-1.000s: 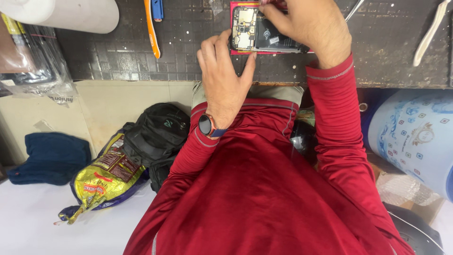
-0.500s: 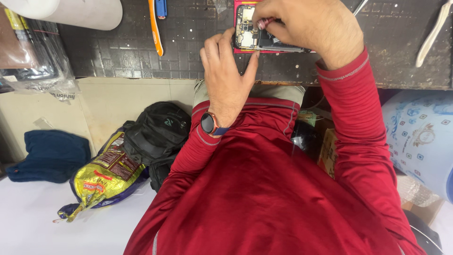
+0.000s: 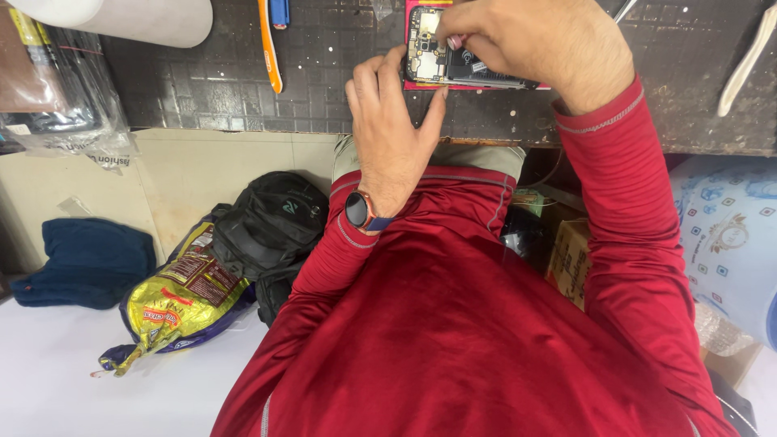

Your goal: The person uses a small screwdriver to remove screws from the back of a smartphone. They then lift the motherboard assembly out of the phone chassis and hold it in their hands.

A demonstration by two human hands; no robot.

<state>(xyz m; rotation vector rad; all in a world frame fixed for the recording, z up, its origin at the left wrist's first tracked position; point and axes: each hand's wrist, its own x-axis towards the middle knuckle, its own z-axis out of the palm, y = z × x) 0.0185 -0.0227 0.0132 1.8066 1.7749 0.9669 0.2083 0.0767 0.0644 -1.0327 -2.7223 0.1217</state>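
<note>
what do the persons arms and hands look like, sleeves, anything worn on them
Both arms are covered to the wrist by long red sleeves with pale contrast stitching ringing each cuff. The left hand is bare; on its wrist sits a round dark-faced watch on a blue strap. The right hand is bare too, with no ring or glove visible.

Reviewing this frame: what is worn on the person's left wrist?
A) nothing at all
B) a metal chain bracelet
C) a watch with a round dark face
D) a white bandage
C: the left hand steadying the opened phone has a round, dark-faced watch strapped at the wrist, just above the red sleeve.
</note>
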